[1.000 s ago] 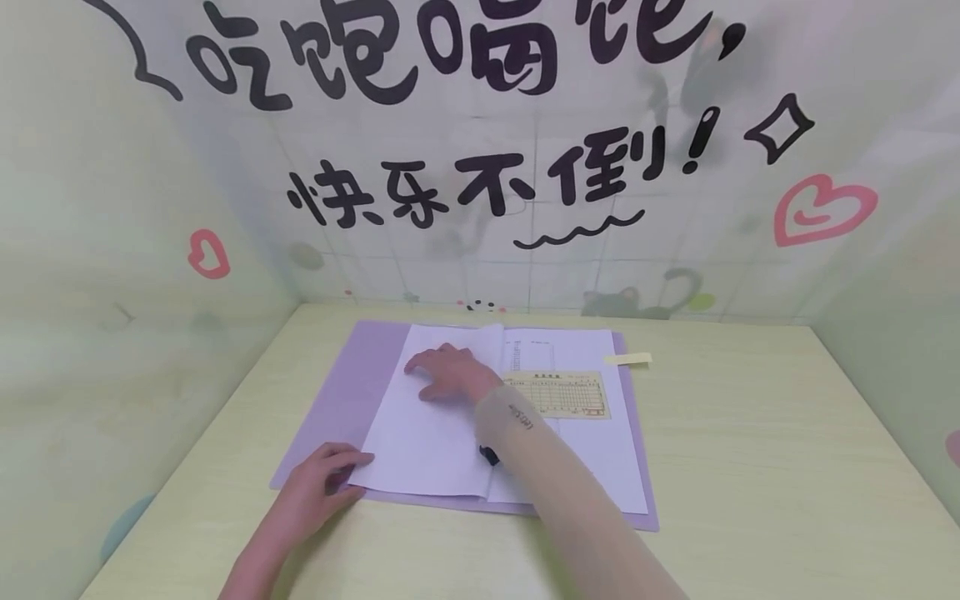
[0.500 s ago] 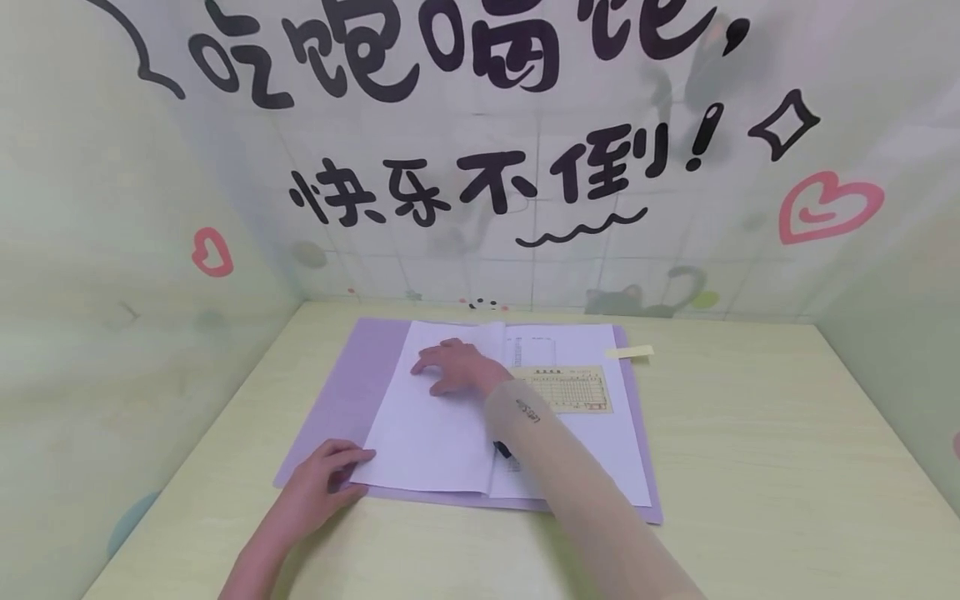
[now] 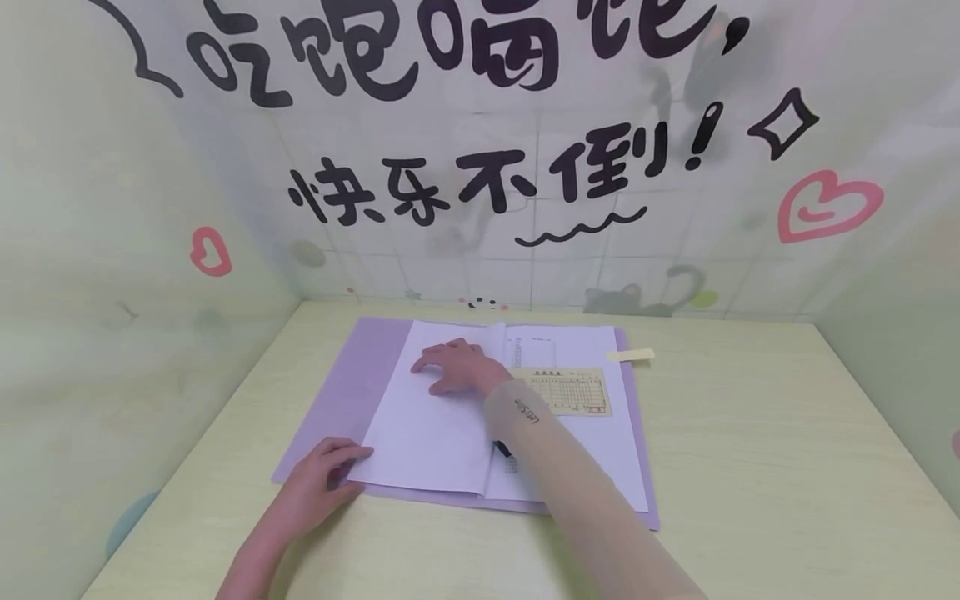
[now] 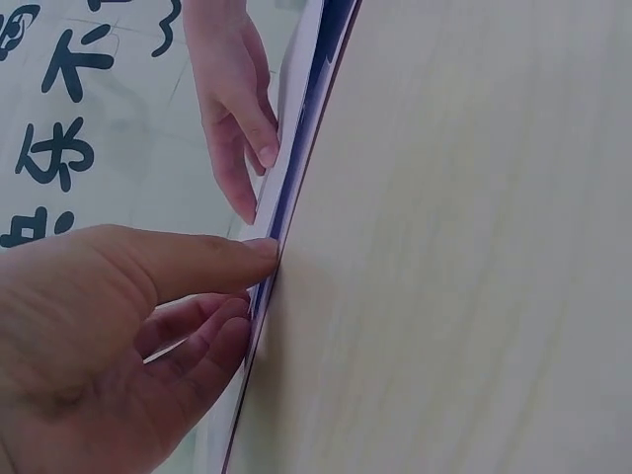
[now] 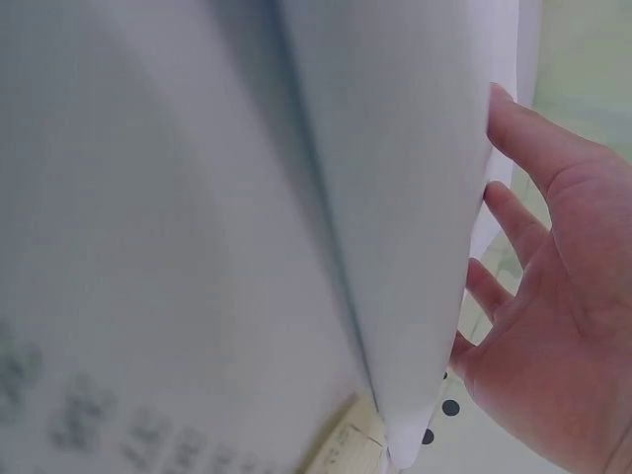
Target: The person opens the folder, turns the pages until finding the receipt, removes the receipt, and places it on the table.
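Observation:
An open purple folder [image 3: 352, 375] lies on the table with white sheets inside. My right hand [image 3: 457, 367] rests its spread, slightly bent fingertips on the upper part of the blank left sheet [image 3: 427, 442]. In the right wrist view, the right hand's fingertips [image 5: 497, 193] meet that sheet's surface. At the folder's near left corner, my left hand [image 3: 315, 483] touches the page corner with its fingers while the thumb lies along the near edge. The left wrist view has the left thumb [image 4: 212, 262] at the folder edge [image 4: 306, 168].
A yellowish printed slip [image 3: 573, 392] lies on the right-hand sheet [image 3: 600, 458], partly hidden by the right sleeve [image 3: 570, 492]. A pale yellow tab [image 3: 633, 355] sticks out past the folder's right edge. Behind the table [image 3: 765, 467] stands a printed wall [image 3: 420, 258].
The right hand has shifted very slightly to the right on the left sheet. The left hand keeps its place at the corner.

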Tool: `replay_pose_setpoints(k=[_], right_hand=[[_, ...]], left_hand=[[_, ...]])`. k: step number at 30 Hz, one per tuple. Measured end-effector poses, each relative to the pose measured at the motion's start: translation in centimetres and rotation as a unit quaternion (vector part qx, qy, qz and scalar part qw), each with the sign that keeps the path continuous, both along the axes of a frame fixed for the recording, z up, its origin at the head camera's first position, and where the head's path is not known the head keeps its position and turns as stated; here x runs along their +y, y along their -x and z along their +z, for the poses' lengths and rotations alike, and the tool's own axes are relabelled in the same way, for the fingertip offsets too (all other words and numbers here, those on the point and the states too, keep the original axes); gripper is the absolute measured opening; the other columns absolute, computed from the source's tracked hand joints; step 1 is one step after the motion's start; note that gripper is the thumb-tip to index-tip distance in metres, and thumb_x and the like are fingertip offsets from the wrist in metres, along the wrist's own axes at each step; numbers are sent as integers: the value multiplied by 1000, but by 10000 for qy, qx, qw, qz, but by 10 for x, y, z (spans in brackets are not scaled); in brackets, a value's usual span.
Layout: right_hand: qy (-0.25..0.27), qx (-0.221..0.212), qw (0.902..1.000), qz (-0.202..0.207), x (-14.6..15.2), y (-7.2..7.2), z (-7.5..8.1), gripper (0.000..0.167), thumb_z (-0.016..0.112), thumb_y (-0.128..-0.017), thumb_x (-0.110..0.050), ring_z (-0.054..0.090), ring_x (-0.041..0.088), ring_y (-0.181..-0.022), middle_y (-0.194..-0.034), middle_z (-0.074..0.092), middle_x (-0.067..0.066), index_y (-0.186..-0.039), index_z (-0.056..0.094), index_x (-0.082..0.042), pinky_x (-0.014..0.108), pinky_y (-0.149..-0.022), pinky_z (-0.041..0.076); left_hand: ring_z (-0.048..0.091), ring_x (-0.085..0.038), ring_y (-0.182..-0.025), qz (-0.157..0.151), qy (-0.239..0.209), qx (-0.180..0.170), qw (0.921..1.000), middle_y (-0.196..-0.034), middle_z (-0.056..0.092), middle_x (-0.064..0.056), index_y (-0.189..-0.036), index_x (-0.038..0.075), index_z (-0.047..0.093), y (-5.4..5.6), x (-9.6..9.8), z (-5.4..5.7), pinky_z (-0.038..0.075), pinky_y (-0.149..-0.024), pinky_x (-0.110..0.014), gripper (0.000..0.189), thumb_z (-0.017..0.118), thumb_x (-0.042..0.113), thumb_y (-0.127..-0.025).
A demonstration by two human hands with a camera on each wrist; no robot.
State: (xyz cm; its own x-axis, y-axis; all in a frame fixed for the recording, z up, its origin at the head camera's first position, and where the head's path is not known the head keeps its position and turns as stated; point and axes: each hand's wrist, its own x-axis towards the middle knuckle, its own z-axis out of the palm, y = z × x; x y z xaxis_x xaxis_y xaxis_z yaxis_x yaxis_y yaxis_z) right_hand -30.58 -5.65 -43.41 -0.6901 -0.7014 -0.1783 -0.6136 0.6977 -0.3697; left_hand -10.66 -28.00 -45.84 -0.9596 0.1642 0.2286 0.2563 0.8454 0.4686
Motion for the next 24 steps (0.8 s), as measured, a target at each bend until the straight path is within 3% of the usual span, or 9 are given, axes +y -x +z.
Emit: replay_pose_setpoints(k=[9, 14, 18, 24], right_hand=[[-48, -45, 10000, 25, 0, 1, 0, 48, 64, -95, -31, 27, 27, -150, -161, 32, -11, -141, 51, -38, 52, -120, 24], [-49, -91, 9999, 33, 1, 0, 2, 48, 64, -96, -32, 26, 28, -151, -162, 32, -9, -142, 50, -37, 53, -121, 23], [-69, -80, 9999, 61, 2, 0, 2, 48, 63, -96, -32, 25, 28, -151, -162, 31, -10, -142, 49, -38, 54, -121, 23], [-64, -80, 9999, 100, 1, 1, 0, 48, 62, -97, -33, 23, 28, -152, -163, 30, -10, -143, 48, -38, 54, -121, 22]], left_hand=[[52, -12, -85, -60, -132, -215, 9997, -107, 59, -8, -109, 8, 72, 5, 8, 6, 49, -74, -24, 38, 78, 1, -73], [47, -22, -92, 68, 120, 423, 9990, -107, 59, -9, -99, 12, 74, 11, 18, 4, 39, -79, -34, 29, 84, 9, -73], [48, -25, -95, 99, 408, 911, 9950, -111, 60, -9, -98, 11, 74, 12, 28, 5, 41, -82, -39, 34, 87, 10, -67], [50, -16, -100, -281, 400, 703, 9963, -111, 62, 3, -106, 19, 74, 4, 37, 3, 47, -84, -35, 38, 87, 12, -71]])
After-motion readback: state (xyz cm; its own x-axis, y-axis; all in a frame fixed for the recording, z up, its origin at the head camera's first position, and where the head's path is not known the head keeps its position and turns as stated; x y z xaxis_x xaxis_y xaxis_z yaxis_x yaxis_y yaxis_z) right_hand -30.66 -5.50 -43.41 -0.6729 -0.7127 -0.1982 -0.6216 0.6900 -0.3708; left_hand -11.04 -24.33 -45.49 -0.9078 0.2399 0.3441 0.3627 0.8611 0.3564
